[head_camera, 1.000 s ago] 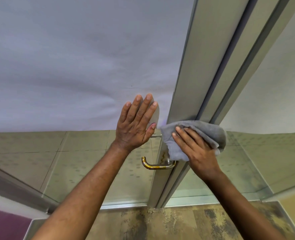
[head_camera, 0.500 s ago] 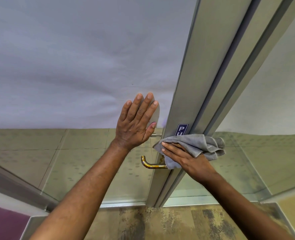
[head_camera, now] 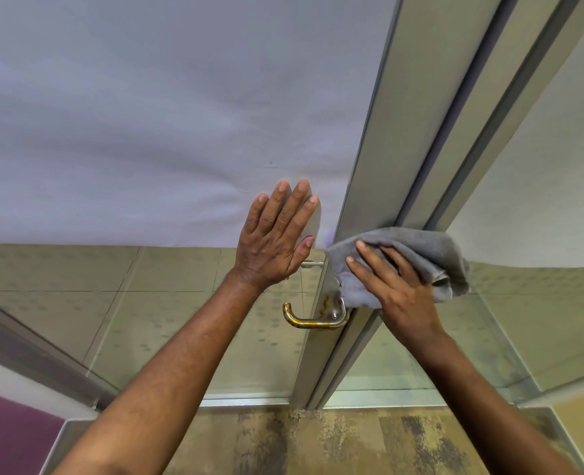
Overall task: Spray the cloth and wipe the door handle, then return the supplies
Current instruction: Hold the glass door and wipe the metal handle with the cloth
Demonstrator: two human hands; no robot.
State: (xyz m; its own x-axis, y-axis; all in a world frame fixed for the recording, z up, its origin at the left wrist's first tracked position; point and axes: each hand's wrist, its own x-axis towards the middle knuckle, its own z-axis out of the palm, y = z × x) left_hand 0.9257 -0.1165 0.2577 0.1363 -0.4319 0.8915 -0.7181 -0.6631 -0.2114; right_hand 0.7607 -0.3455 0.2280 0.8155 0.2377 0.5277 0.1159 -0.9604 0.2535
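A brass-and-steel lever door handle (head_camera: 313,320) juts left from the metal door stile (head_camera: 362,207). My right hand (head_camera: 393,286) presses a crumpled grey cloth (head_camera: 431,255) flat against the stile just above the handle's base, fingers straight on top of the cloth. My left hand (head_camera: 277,238) lies flat with straight fingers on the frosted glass panel (head_camera: 146,114), left of the stile and above the handle. No spray bottle is in view.
A second metal frame post (head_camera: 482,108) runs alongside the stile on the right. Clear lower glass (head_camera: 78,303) shows tiled floor beyond. Worn patterned carpet (head_camera: 318,443) lies below the door. A purple surface (head_camera: 6,437) sits at the bottom left.
My right hand has slid the cloth back up the stile, covering the blue sign that showed half a second ago and baring more of the handle. My left hand has stayed put.
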